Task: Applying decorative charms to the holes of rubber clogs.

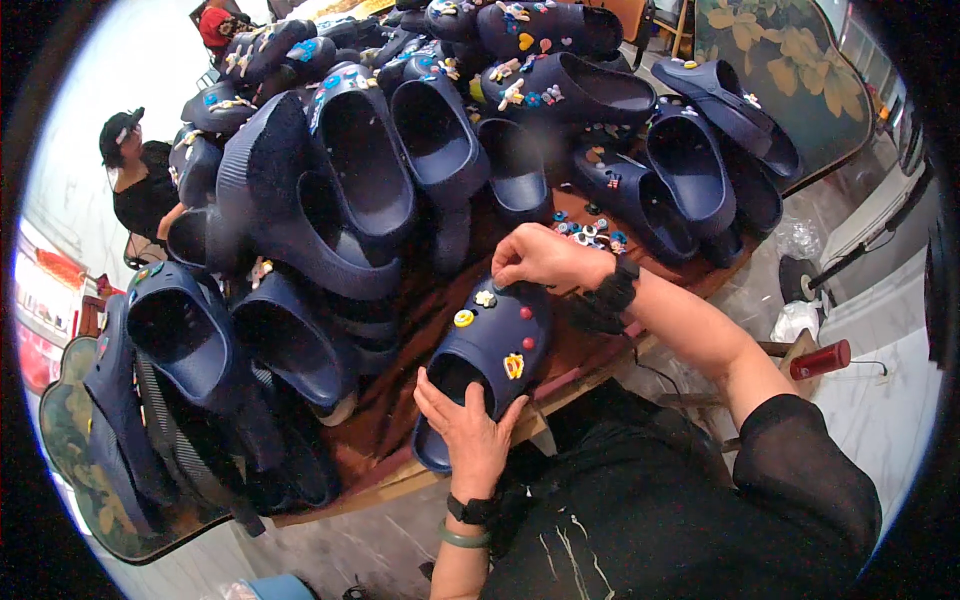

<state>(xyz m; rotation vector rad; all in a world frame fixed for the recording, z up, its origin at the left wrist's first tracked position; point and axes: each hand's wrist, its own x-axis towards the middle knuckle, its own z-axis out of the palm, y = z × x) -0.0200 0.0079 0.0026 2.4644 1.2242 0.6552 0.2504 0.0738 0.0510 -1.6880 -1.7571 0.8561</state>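
Note:
A navy blue clog lies near the table's front edge, its toe pointing away from me. Several charms sit on its upper: a white flower charm, a round yellow charm, two red ones and a yellow-and-red charm. My left hand grips the clog around its foot opening, with the fingers spread over the rim. At the toe, my right hand is closed in a pinch against the upper. Whatever sits between those fingertips is too hidden to name.
Loose charms lie just beyond my right hand on the brown-covered table. Piled navy clogs crowd the left and far side, with more clogs at the far right. A person sits at the left. A red cylinder stands out at right.

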